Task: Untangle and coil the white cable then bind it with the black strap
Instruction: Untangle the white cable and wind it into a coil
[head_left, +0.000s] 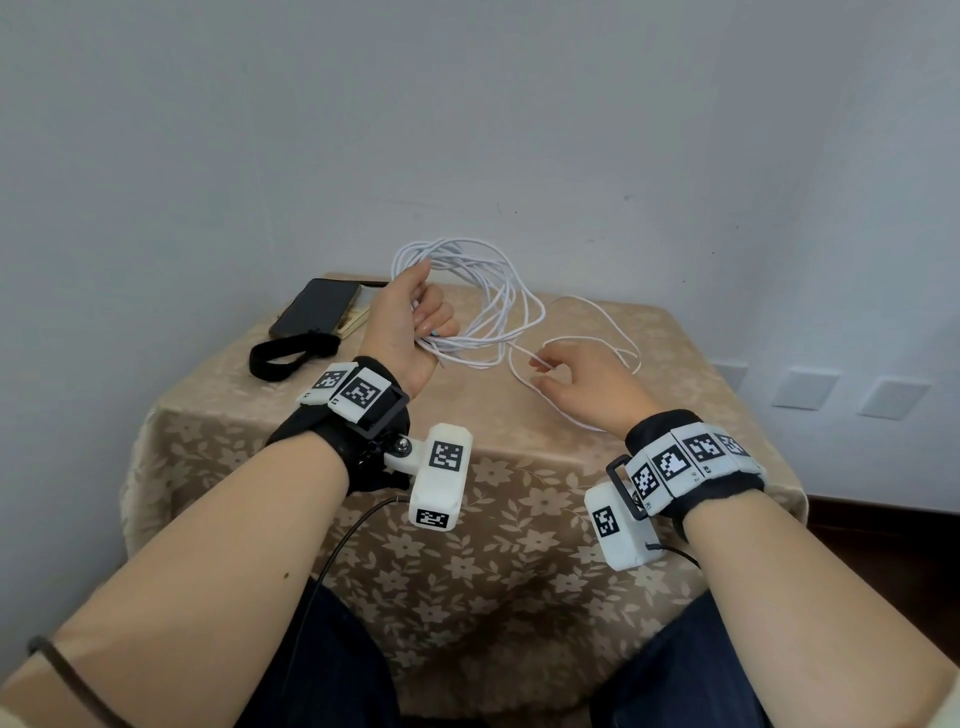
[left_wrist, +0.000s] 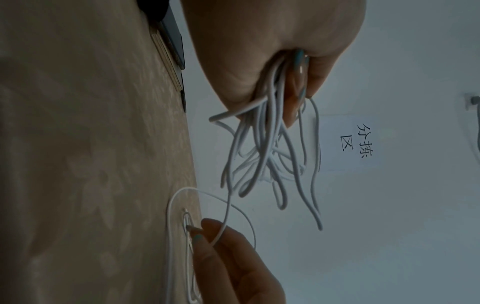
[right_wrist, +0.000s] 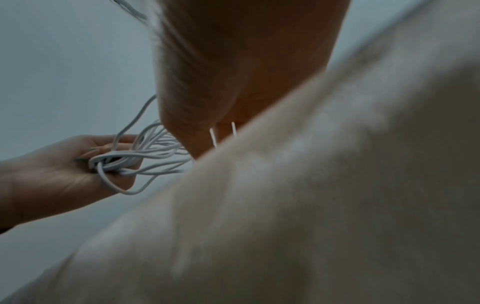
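My left hand (head_left: 421, 317) is raised above the table and grips a bundle of loops of the thin white cable (head_left: 483, 291); its fingers (left_wrist: 298, 82) curl round the strands. The loops (left_wrist: 265, 156) hang loose and uneven. My right hand (head_left: 576, 379) is low over the cloth and pinches the trailing strand (head_left: 592, 322) between its fingertips (left_wrist: 205, 232). The left hand (right_wrist: 78, 164) and its cable bundle (right_wrist: 145, 156) also show in the right wrist view. The black strap (head_left: 283, 356) lies in a loop on the table, left of my left hand.
A dark phone (head_left: 317, 306) lies on a thin book at the table's back left corner. The small table (head_left: 467, 519) has a beige flowered cloth and stands against a pale wall. A paper sign (left_wrist: 355, 144) hangs on the wall.
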